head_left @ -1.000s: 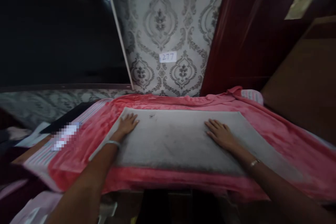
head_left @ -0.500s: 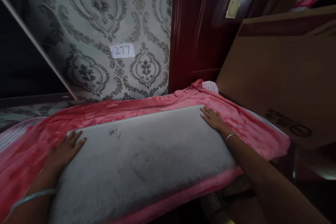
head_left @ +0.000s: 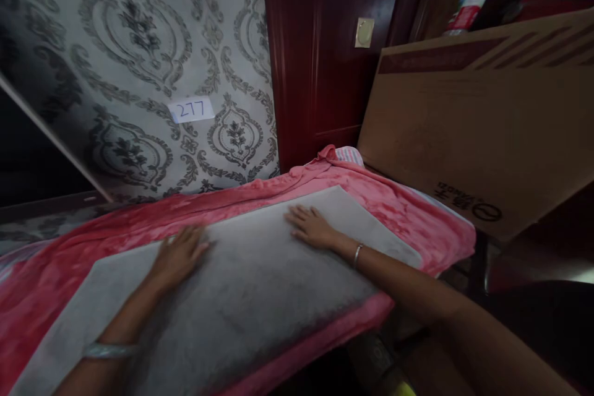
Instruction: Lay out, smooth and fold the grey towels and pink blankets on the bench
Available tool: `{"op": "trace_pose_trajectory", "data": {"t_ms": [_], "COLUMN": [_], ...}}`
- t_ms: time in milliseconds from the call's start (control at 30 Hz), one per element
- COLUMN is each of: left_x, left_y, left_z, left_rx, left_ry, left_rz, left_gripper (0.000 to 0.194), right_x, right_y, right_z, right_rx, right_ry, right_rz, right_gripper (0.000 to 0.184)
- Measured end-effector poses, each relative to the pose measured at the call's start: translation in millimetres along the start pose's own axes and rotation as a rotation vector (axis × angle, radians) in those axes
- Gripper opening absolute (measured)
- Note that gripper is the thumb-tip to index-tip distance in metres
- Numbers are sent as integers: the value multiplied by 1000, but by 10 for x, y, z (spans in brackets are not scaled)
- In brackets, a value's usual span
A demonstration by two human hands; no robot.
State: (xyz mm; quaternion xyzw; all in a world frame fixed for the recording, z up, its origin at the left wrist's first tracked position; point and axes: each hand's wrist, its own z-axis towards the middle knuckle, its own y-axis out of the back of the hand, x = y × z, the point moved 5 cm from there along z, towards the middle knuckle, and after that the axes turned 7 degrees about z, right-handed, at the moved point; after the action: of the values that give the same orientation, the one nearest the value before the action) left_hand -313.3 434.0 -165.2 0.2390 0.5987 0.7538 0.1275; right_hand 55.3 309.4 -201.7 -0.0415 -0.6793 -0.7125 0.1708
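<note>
A flat grey mat (head_left: 250,284), roughly rectangular, lies over a pink plush blanket (head_left: 394,204). My left hand (head_left: 180,253) is over the mat's far left part, fingers spread and slightly blurred; it holds nothing. Flat on the far middle part of the mat rests my right hand (head_left: 310,226), its fingers stretched out and holding nothing. Under my left palm, the mat's surface is hidden. A bracelet shows on each wrist.
A large cardboard box (head_left: 464,117) leans at the right, with a plastic bottle (head_left: 473,3) behind its top edge. Patterned wallpaper with a paper label (head_left: 192,109) reading 277 rises behind. A dark screen (head_left: 37,154) stands at the left.
Both hands have moved inward from the mat's far corners, the left to the right and the right to the left. The camera view has swung somewhat to the right.
</note>
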Motion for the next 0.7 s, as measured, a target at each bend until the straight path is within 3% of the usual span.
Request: {"op": "trace_pose_trajectory", "data": {"t_ms": [67,167,267,333,600,700], "left_x": [-612,-1022,-1017,-972,-1102,-826], "left_y": [-7,-129,-257,-294,-99,-141], "left_z": [57,27,3,4,-175,-162], "left_rx": [34,42,-7,-28,92,121], "left_ry": [-171,-215,-216,-222,-226,-250], "left_rz": [-30,-58,-90,-109,-207,-217], "left_gripper": [61,62,61,61,65,66], "right_x": [35,-389,-976,-1219,-1392,-1578], "right_y": [-71,33,233,302,83,-32], "right_z": [43,22,-61,-100,-213,-195], "right_rx": [23,-9,-87,-135,-245,-248], "right_ry": [59,-94,-345,-429,-386,-375], "right_rz": [9,-18,-79,-119,-206,-176], "right_gripper": [66,63,61,61,64,75]}}
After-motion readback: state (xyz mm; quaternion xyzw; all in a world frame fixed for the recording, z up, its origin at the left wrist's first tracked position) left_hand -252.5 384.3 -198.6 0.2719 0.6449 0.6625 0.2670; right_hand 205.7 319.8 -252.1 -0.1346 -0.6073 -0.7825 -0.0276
